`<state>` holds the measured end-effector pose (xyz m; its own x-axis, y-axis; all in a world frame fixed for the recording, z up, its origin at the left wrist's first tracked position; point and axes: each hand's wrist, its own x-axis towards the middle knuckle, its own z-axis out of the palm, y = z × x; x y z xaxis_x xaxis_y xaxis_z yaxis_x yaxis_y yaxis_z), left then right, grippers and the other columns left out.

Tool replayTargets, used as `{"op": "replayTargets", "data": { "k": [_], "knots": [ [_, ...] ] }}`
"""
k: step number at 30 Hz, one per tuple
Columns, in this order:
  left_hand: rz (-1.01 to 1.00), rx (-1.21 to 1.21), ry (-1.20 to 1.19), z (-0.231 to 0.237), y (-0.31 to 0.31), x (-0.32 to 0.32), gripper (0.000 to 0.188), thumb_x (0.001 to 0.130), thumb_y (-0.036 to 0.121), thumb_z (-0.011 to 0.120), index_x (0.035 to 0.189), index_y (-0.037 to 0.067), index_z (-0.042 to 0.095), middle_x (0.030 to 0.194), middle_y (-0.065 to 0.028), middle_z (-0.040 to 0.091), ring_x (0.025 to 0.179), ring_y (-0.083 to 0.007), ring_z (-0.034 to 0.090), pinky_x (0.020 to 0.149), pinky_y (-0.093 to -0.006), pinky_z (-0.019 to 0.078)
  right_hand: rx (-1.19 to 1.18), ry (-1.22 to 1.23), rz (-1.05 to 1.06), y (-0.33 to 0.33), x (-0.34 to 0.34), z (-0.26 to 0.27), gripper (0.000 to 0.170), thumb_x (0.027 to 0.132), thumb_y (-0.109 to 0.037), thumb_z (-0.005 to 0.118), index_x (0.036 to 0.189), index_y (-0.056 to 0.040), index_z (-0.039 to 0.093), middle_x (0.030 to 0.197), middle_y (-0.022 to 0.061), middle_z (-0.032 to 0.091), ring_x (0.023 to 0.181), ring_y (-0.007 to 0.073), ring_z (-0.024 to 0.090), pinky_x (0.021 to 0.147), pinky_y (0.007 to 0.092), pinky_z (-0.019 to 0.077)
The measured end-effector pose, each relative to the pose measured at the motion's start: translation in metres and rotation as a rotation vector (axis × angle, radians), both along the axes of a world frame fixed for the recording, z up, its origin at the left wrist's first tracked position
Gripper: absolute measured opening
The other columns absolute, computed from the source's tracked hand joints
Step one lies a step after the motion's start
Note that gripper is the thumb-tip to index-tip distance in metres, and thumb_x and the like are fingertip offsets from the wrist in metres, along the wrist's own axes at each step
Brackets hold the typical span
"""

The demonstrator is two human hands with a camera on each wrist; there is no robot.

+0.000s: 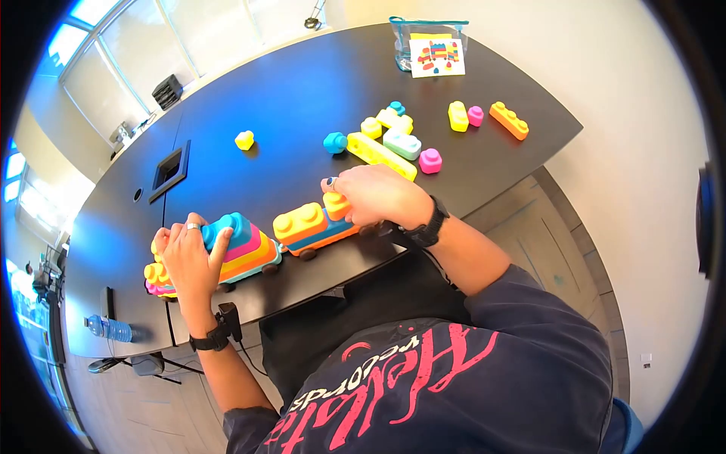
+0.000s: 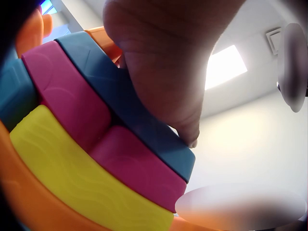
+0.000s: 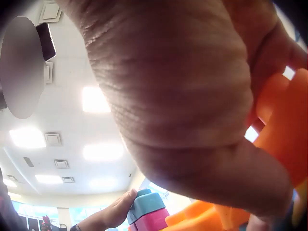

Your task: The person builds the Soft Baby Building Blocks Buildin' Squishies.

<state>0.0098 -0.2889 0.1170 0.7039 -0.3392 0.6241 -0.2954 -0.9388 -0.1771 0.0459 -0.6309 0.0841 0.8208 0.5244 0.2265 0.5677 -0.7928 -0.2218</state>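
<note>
Dark shirt with pink and white lettering occupies the near side of the head view, and both forearms extend from it over the black table. The block train stands along the near edge of the table, as two wheeled sections set end to end. Left hand: placed over the taller section, thumb on one side and fingers on the other, gripping the stack near its teal top block. The left wrist view shows the layers below that block as magenta, yellow and orange. Right hand: thumb and fingers pinch an orange block at the second section, directly above its blue layer; whether the block is fully seated cannot be told. A longer light-orange block sits on the same layer, beside the pinched one. Loose blocks lie beyond the right hand: a long yellow block, a pale green block, a pink block and a teal block are grouped together, with a long orange block farther right. A picture card leans against a clear pouch at the far side, and a water bottle lies at the left end
</note>
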Motion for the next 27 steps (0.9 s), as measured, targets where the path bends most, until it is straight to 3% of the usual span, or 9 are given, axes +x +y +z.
{"op": "replayTargets", "data": {
  "k": [6, 8, 12, 15, 17, 23, 27],
  "knots": [
    [0.003, -0.009, 0.02, 0.001, -0.003, -0.001, 0.048, 0.1, 0.054, 0.059, 0.096, 0.006, 0.061, 0.077, -0.0146, 0.058, 0.085, -0.0328, 0.059, 0.098, -0.0462, 0.0371, -0.022, 0.068, -0.026, 0.006, 0.005, 0.003, 0.039, 0.083, -0.01, 0.069, 0.122, -0.0079, 0.071, 0.09, 0.0138, 0.075, 0.088, 0.0352, 0.074, 0.072, 0.0472, 0.0581],
    [0.035, 0.001, 0.001, 0.001, -0.003, 0.0, 0.051, 0.095, 0.056, 0.065, 0.093, 0.006, 0.061, 0.077, -0.0119, 0.061, 0.086, -0.0304, 0.059, 0.099, -0.0459, 0.0368, -0.047, 0.109, -0.026, 0.008, 0.006, 0.006, 0.043, 0.083, -0.011, 0.07, 0.126, -0.0097, 0.069, 0.095, 0.0133, 0.075, 0.093, 0.0346, 0.074, 0.074, 0.047, 0.0588],
    [0.053, -0.024, 0.032, 0.0, -0.001, 0.002, 0.052, 0.096, 0.057, 0.064, 0.093, 0.006, 0.061, 0.078, -0.0122, 0.061, 0.086, -0.0308, 0.059, 0.101, -0.0467, 0.0367, 0.001, 0.076, 0.033, -0.003, 0.006, -0.002, 0.049, 0.082, -0.012, 0.074, 0.13, -0.0113, 0.067, 0.101, 0.013, 0.074, 0.098, 0.0332, 0.074, 0.078, 0.0468, 0.0592],
    [0.013, -0.001, 0.002, -0.002, 0.001, 0.004, 0.05, 0.102, 0.056, 0.055, 0.095, 0.006, 0.06, 0.077, -0.0147, 0.058, 0.085, -0.0335, 0.06, 0.099, -0.0474, 0.0368, -0.018, 0.036, 0.095, -0.005, -0.003, 0.0, 0.054, 0.078, -0.014, 0.077, 0.131, -0.0126, 0.067, 0.104, 0.0125, 0.072, 0.1, 0.032, 0.073, 0.08, 0.0469, 0.0591],
    [0.029, 0.001, 0.019, -0.002, 0.001, 0.004, 0.05, 0.102, 0.057, 0.055, 0.096, 0.007, 0.06, 0.078, -0.0144, 0.058, 0.085, -0.0335, 0.06, 0.1, -0.0475, 0.0367, -0.039, 0.07, 0.052, -0.004, -0.005, 0.0, 0.056, 0.08, -0.018, 0.084, 0.132, -0.0122, 0.064, 0.106, 0.0126, 0.068, 0.103, 0.0333, 0.069, 0.086, 0.0461, 0.0567],
    [0.038, -0.003, 0.012, -0.003, 0.002, 0.004, 0.048, 0.102, 0.055, 0.056, 0.096, 0.007, 0.059, 0.078, -0.0142, 0.058, 0.085, -0.0333, 0.06, 0.1, -0.0474, 0.0367, -0.123, 0.132, 0.02, 0.002, -0.009, 0.011, 0.057, 0.081, -0.026, 0.084, 0.132, -0.0124, 0.062, 0.108, 0.0114, 0.068, 0.107, 0.0319, 0.067, 0.086, 0.0464, 0.0565],
    [0.036, -0.002, 0.026, -0.001, 0.002, 0.003, 0.047, 0.102, 0.054, 0.056, 0.096, 0.008, 0.059, 0.078, -0.014, 0.058, 0.085, -0.0324, 0.06, 0.1, -0.0465, 0.0369, -0.009, 0.139, 0.04, -0.002, -0.008, 0.002, 0.06, 0.079, -0.032, 0.088, 0.129, -0.0127, 0.061, 0.105, 0.0103, 0.065, 0.105, 0.0335, 0.067, 0.084, 0.0477, 0.056]
  ]
}}
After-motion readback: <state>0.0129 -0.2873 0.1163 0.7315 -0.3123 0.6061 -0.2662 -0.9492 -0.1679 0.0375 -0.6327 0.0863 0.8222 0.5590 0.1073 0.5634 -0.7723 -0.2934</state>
